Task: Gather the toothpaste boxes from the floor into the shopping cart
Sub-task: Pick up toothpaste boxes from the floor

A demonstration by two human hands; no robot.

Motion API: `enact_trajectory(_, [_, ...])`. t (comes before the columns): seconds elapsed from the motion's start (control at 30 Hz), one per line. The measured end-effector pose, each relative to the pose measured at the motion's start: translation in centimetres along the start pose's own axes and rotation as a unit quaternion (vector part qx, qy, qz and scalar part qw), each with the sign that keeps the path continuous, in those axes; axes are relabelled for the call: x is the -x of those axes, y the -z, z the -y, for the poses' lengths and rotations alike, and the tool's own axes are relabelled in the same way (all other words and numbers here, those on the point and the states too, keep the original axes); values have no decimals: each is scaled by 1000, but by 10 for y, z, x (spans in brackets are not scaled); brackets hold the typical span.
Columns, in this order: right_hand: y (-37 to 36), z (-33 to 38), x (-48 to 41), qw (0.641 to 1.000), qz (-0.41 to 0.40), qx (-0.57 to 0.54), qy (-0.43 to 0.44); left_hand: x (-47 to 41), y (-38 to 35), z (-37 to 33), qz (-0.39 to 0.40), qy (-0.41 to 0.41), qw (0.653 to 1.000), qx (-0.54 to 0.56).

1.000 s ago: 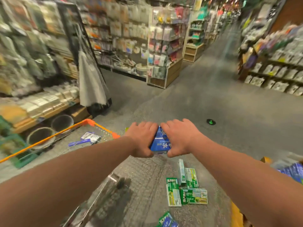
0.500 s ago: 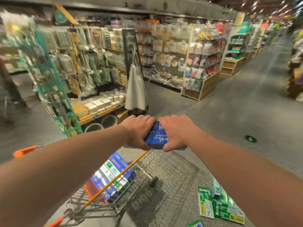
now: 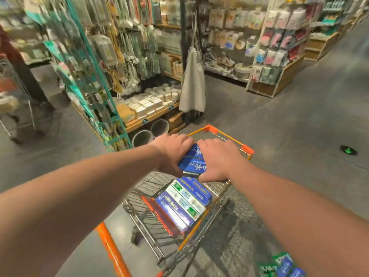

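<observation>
Now your left hand (image 3: 171, 154) and right hand (image 3: 219, 162) clamp from both sides on a bundle of blue toothpaste boxes (image 3: 192, 163), held over the shopping cart (image 3: 247, 151). Next, lower it beside the packed boxes (image 3: 183, 204) and let go; loose boxes (image 3: 283, 264) wait on the floor.

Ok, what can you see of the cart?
The cart is a wire basket with orange rim trim and an orange bar at its near end, standing on the floor. A row of blue and white-green boxes lies inside. The left hand and right hand hold a blue stack over its far end.
</observation>
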State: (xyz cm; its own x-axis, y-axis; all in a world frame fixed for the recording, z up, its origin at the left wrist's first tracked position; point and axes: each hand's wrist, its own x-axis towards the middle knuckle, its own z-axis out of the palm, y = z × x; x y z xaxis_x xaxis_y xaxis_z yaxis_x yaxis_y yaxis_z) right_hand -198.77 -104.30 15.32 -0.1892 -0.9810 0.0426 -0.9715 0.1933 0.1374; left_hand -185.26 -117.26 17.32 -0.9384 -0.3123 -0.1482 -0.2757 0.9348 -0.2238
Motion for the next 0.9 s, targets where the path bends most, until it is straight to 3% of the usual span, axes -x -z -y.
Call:
enact_trajectory(0.23, [-88,44,-75,994,56,-54,-71,-47,-99,59,37,-13,999,-23])
enact_trajectory(0.5, [-282,92,-129,964,164,-123,-169,-113,-292,75,119,-62,989,-56])
enact_trajectory(0.63, [-379,134,-133,962,132,-95,-219,-122,-387,68,180,-103,977,-46])
enact_trajectory(0.7, [-416,151,-131,949,184,-117,-228,-120,-424,63,195,-117,973,-32])
enact_trajectory(0.9, [-471,184,-117,951,143,-82,-262,-103,-485,54,145,-156,977,10])
